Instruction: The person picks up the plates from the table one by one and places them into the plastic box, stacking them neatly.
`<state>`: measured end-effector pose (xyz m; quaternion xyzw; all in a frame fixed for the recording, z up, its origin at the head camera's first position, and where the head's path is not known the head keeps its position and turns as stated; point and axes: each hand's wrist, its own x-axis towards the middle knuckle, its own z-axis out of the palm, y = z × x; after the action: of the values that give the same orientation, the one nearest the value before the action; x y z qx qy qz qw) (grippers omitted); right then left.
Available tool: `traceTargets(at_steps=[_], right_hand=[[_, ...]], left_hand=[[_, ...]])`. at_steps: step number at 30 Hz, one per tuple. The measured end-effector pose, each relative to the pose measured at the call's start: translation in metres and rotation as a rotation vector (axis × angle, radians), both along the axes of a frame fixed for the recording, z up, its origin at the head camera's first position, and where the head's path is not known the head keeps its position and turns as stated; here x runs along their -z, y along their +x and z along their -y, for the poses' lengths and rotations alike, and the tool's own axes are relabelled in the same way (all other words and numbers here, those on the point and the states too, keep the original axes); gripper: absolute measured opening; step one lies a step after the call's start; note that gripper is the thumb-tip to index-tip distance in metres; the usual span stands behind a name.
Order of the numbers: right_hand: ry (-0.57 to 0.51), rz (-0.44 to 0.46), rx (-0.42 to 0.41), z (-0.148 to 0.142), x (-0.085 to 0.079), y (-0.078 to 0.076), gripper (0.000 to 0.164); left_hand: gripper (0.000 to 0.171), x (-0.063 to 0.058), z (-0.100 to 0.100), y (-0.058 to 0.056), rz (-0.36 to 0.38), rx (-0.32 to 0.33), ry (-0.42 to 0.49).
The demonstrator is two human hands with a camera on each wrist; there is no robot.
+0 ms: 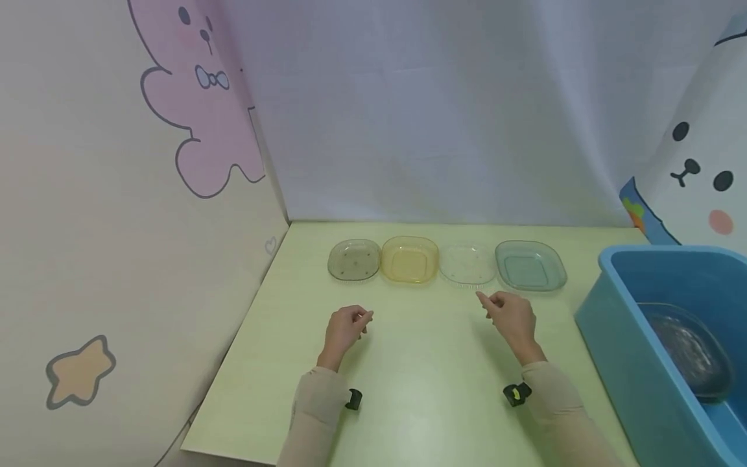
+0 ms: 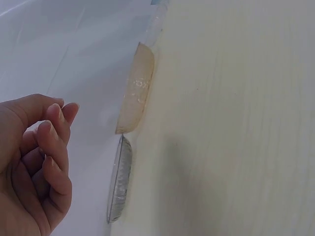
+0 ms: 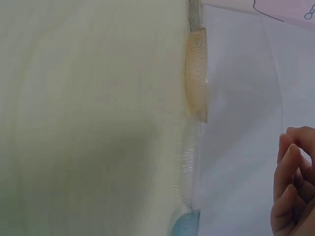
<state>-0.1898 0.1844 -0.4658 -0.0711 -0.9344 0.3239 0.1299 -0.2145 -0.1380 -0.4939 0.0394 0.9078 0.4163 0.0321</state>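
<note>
Four clear dishes would exceed a plain tally, so several see-through dishes stand in a row on the table: a grey dish (image 1: pixel 353 260), an amber dish (image 1: pixel 410 259), a colourless dish (image 1: pixel 467 264) and a blue-green dish (image 1: pixel 530 265). My left hand (image 1: pixel 347 329) hovers in front of the grey dish, its fingers loosely curled around nothing. Just in front of the colourless dish, my right hand (image 1: pixel 511 319) hangs above the table, also holding nothing. Both wrist views show loosely bent fingers, apart from the dishes.
The pale yellow table (image 1: pixel 420 363) ends at a white cloth (image 1: pixel 443 130) behind the dishes. A blue plastic tub (image 1: pixel 624 350) stands at the right, with a dark see-through dish (image 1: pixel 685 350) inside. A printed wall (image 1: pixel 146 279) borders the left side.
</note>
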Motion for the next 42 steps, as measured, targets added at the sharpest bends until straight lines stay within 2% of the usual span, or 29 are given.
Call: traceTargets(at_steps=[4,7,15,20,25,28,33,39,42], right_hand=[[-0.012,0.032,0.023,-0.002,0.011,0.004,0.043],[-0.013,0.016,0.034,-0.002,0.013,0.005,0.044],[-0.043,0.015,0.033,0.003,0.010,0.010,0.044],[-0.048,0.016,0.041,0.005,0.011,0.016,0.042],[-0.051,0.005,0.041,0.008,0.010,0.021,0.041],[-0.055,-0.004,0.049,0.009,0.010,0.025,0.040],[-0.057,-0.013,0.067,0.008,0.012,0.030,0.037],[-0.023,-0.029,0.073,0.006,0.014,0.036,0.034],[-0.004,-0.035,0.078,0.005,0.015,0.039,0.034]], left_hand=[[0.024,0.005,-0.002,-0.011,0.028,-0.011,-0.010],[0.024,0.009,-0.005,-0.026,0.064,-0.035,0.005],[0.025,0.008,-0.005,-0.069,0.159,-0.198,0.157],[0.027,0.005,-0.005,-0.084,0.173,-0.278,0.188],[0.026,0.016,-0.002,-0.099,0.225,-0.388,0.261],[0.026,0.026,0.000,-0.105,0.262,-0.443,0.299],[0.025,0.037,0.001,-0.111,0.280,-0.513,0.391],[0.028,0.040,0.000,-0.116,0.350,-0.555,0.488],[0.029,0.040,0.000,-0.116,0.364,-0.559,0.508]])
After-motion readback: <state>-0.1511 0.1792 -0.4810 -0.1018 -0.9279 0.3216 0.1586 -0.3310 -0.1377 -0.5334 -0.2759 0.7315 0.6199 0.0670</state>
